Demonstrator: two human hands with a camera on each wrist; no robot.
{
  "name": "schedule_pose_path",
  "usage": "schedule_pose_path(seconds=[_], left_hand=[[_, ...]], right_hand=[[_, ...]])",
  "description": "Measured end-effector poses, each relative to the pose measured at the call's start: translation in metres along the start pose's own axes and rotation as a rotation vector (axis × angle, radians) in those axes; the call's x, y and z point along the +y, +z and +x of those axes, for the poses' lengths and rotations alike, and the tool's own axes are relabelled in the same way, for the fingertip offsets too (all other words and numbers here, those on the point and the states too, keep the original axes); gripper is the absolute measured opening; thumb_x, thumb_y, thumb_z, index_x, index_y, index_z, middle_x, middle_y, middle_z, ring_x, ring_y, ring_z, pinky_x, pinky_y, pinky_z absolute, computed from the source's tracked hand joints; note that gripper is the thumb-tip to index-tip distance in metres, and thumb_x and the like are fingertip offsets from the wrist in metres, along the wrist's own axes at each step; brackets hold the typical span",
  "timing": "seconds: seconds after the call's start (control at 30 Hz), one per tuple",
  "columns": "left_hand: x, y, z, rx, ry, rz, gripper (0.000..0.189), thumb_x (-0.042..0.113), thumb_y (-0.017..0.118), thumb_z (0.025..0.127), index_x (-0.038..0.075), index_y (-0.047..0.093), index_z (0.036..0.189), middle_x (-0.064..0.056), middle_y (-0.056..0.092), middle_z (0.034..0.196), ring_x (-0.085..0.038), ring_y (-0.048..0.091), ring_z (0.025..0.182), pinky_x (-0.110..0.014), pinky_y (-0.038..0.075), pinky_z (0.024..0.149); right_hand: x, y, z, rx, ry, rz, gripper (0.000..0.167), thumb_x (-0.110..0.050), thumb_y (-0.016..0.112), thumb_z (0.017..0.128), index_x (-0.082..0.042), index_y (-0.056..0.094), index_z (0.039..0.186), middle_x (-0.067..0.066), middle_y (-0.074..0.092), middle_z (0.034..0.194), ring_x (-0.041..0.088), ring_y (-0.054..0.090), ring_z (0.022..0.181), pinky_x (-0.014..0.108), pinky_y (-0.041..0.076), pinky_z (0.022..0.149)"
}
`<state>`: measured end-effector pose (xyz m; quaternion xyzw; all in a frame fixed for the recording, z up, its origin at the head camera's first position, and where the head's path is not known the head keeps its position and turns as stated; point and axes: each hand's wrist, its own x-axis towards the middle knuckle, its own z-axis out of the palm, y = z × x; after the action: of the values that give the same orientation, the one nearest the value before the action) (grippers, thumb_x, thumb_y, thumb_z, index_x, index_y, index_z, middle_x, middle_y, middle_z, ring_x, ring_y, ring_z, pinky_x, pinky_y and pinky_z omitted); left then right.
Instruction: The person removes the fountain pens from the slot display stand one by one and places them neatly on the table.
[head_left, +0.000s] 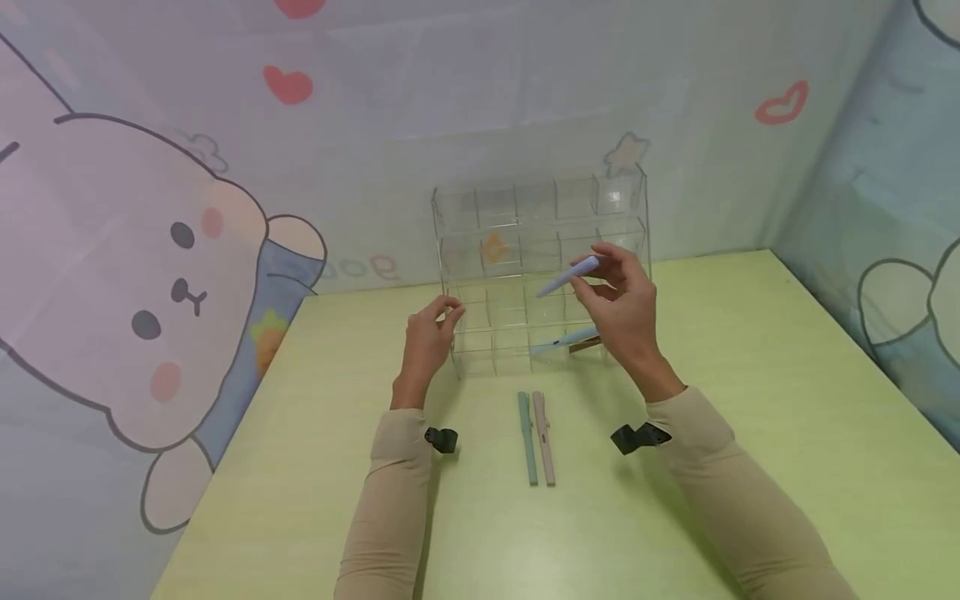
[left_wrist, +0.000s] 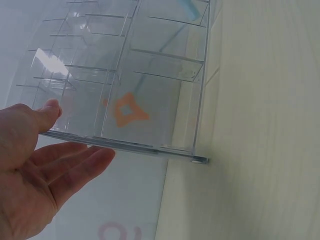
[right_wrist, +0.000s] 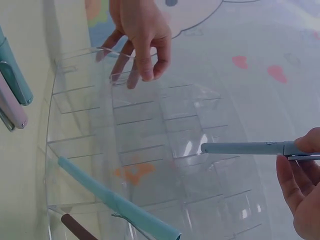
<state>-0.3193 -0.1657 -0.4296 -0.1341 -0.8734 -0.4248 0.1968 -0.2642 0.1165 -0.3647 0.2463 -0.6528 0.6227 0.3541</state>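
A clear acrylic rack (head_left: pixel 506 325) with tiers of compartments stands at the back of the table. My left hand (head_left: pixel 431 333) holds its left side wall, thumb inside and fingers outside in the left wrist view. Over the rack's right half, my right hand (head_left: pixel 626 304) pinches a lavender-blue pen (head_left: pixel 567 276) by its clip end; the other end points left and down in the head view. A light blue pen (right_wrist: pixel 107 195) and a brown pen (right_wrist: pixel 77 226) lean in lowest-tier compartments. In front of the rack, a green pen (head_left: pixel 528 437) and a pinkish pen (head_left: pixel 543 437) lie side by side.
The pale yellow-green table (head_left: pixel 300 500) runs to a printed cloth backdrop (head_left: pixel 480 100) behind the rack. Another cloth panel (head_left: pixel 885 183) hangs along the right. A black wrist camera (head_left: pixel 442 439) sits at the left cuff, another (head_left: pixel 637 437) at the right.
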Motion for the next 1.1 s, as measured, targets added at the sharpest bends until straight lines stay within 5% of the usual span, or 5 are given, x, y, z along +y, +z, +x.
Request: schedule_pose_path(seconds=[0.43, 0.87, 1.0, 1.1], left_hand=[[0.003, -0.002, 0.004, -0.005, -0.007, -0.008, 0.021, 0.024, 0.060, 0.103, 0.008, 0.069, 0.111, -0.023, 0.064, 0.128, -0.032, 0.074, 0.082, -0.037, 0.049, 0.062], [-0.006, 0.002, -0.007, -0.020, -0.020, 0.024, 0.022, 0.028, 0.059, 0.103, 0.010, 0.068, 0.112, -0.022, 0.064, 0.128, -0.033, 0.074, 0.083, -0.033, 0.045, 0.056], [-0.007, 0.002, -0.017, -0.035, -0.033, 0.041, 0.020, 0.028, 0.059, 0.103, 0.012, 0.068, 0.112, -0.020, 0.072, 0.085, -0.026, 0.063, 0.053, -0.029, 0.036, 0.046], [-0.007, 0.004, -0.022, -0.049, -0.032, 0.044, 0.021, 0.029, 0.058, 0.103, 0.013, 0.068, 0.112, -0.013, 0.058, 0.054, -0.018, 0.042, 0.039, -0.028, 0.030, 0.043]], right_hand=[[-0.010, -0.005, -0.001, 0.019, -0.033, -0.033, 0.040, 0.008, 0.071, 0.088, 0.003, 0.058, 0.126, 0.020, 0.071, 0.104, 0.011, 0.067, 0.090, 0.022, 0.050, 0.074], [-0.006, -0.011, -0.010, 0.040, 0.008, -0.024, 0.042, 0.009, 0.065, 0.092, 0.001, 0.057, 0.132, 0.019, 0.064, 0.107, 0.015, 0.063, 0.095, 0.019, 0.054, 0.073], [-0.005, -0.014, -0.018, 0.040, 0.026, -0.014, 0.045, 0.012, 0.064, 0.090, 0.004, 0.056, 0.133, 0.021, 0.062, 0.109, 0.014, 0.062, 0.097, 0.018, 0.054, 0.072], [-0.005, -0.017, -0.021, 0.031, 0.021, -0.002, 0.046, 0.015, 0.064, 0.089, 0.006, 0.056, 0.133, 0.022, 0.060, 0.108, 0.014, 0.061, 0.096, 0.018, 0.054, 0.070]])
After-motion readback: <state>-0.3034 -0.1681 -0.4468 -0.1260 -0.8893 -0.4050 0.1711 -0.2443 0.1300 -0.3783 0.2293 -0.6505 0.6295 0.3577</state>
